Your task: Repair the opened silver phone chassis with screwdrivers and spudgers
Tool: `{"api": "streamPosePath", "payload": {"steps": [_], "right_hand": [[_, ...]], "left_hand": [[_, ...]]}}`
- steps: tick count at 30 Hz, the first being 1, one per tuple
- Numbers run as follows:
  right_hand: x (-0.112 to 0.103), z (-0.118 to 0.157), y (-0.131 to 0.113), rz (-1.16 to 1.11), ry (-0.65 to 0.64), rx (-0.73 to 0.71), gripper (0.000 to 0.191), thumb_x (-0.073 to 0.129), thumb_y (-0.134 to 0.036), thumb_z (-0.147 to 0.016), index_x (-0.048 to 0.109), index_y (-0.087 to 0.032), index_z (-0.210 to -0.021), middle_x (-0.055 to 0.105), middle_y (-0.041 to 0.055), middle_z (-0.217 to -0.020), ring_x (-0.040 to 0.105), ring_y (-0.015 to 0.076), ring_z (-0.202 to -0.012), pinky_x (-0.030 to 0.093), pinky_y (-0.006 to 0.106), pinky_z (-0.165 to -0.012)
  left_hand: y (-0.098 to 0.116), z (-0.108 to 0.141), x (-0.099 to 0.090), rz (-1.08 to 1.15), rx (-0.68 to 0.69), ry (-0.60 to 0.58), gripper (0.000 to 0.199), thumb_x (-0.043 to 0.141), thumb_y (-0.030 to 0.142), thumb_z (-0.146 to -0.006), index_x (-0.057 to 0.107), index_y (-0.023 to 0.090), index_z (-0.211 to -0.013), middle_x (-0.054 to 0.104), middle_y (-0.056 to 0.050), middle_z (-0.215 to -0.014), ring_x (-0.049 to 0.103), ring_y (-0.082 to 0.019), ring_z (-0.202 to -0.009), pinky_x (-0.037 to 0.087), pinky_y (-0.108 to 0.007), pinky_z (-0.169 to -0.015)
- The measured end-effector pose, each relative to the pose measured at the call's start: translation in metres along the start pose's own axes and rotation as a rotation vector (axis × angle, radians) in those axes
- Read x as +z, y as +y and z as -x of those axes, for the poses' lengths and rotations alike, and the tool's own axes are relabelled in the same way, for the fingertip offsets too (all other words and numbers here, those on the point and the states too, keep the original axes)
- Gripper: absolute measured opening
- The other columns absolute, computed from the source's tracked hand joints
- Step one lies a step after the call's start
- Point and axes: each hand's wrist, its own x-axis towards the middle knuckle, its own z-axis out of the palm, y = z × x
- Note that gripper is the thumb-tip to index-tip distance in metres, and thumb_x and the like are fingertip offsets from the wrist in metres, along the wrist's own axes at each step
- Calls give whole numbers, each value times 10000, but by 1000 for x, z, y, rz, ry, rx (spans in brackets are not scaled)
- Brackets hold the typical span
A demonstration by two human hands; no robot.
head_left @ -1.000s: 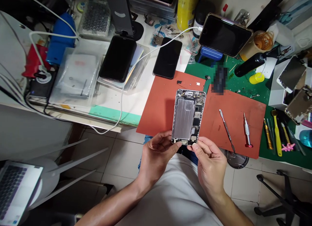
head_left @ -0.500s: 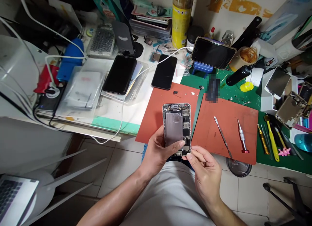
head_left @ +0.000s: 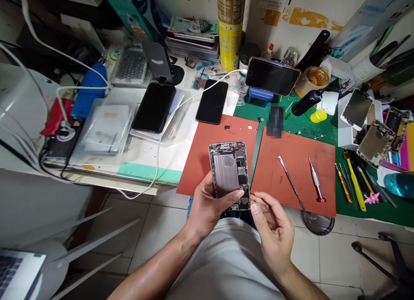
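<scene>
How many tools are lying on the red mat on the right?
2: a metal spudger and a precision screwdriver with a red base, side by side on the right-hand red mat. None looks hidden.

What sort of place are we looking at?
Probably a phone repair workbench: an opened phone in the left hand, with a metal spudger and a precision screwdriver on a red mat.
</scene>
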Motion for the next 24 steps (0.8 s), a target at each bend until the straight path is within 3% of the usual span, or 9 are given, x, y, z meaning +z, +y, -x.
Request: {"api": "streamPosePath", "payload": {"steps": [7,14,19,24], "right_hand": [[3,-17,-4,228,54,-154,187,820,-345,-958,817,-242,-1113,810,36,-951,765,160,-835,638,268,-809],[2,-19,-8,311,71,-311,99,780,-226,-983,808,-252,-1074,794,10,-957,751,142,-833,633,238,-773],[3,-24,-13,409,32,-572,256,696,-46,-989,802,-229,-1134,764,33,-1007,741,142,-884,628,238,-788],[2,-25,-10,429,12,-652,334,658,33,-977,777,-213,-1168,742,48,-1045,730,141,-926,624,244,-811]], "left_hand": [[5,5,10,-86,41,2,415,968,261,-775,763,169,-1124,847,-68,-1030,807,-211,-908,673,-282,-836],[-1,4,10,-76,101,-10,352,947,253,-803,783,187,-1108,849,-43,-1003,798,-183,-887,656,-233,-801],[1,7,16,-114,126,35,328,934,227,-813,782,201,-1103,844,-19,-1023,784,-165,-927,644,-218,-845],[-1,8,18,-140,142,50,316,918,238,-828,770,198,-1104,839,-19,-1031,781,-165,-931,644,-223,-849]]}}
